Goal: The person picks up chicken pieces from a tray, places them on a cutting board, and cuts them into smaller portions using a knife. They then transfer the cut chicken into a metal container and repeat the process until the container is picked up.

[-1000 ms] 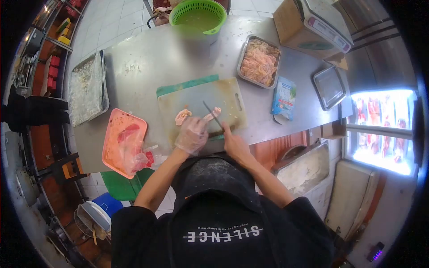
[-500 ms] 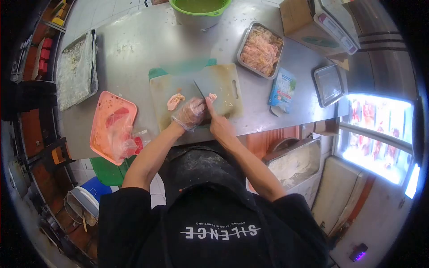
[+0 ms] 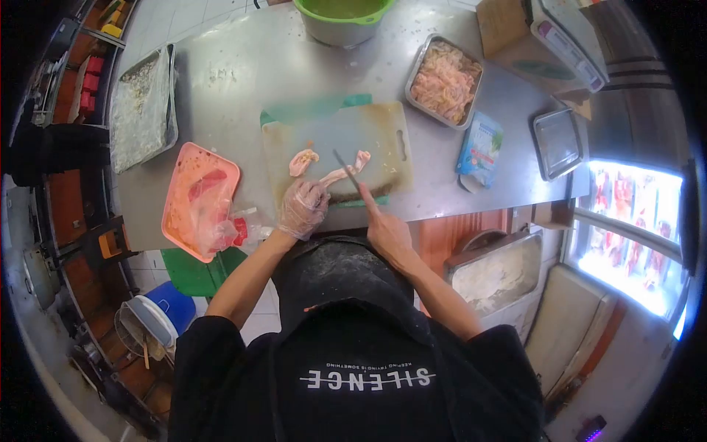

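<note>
A strip of pale pink raw meat (image 3: 335, 175) lies across the cutting board (image 3: 368, 121). My left hand (image 3: 303, 208), in a clear plastic glove, is closed on the strip's near-left end. In my bare right hand (image 3: 388, 234) is a knife (image 3: 345, 166), held with a finger stretched along it. Its blade crosses over the strip near its right part, pointing away from me and slightly left. A smaller folded piece of raw meat (image 3: 303, 162) rests on the board beyond my left hand. Green cloth or board (image 3: 357, 101) shows under the far edge.
A metal tray of sliced raw meat (image 3: 444, 82) stands at back right, beside a blue packet (image 3: 481, 151) and a metal tray (image 3: 557, 144). At left are a pink tray (image 3: 171, 214) and a plastic-covered tray (image 3: 143, 110). A green-rimmed bowl (image 3: 342, 29) sits at the far edge.
My left hand has drawn left and toward me, away from the knife, and the meat strip now shows stretched out between them. The whole view has shifted slightly.
</note>
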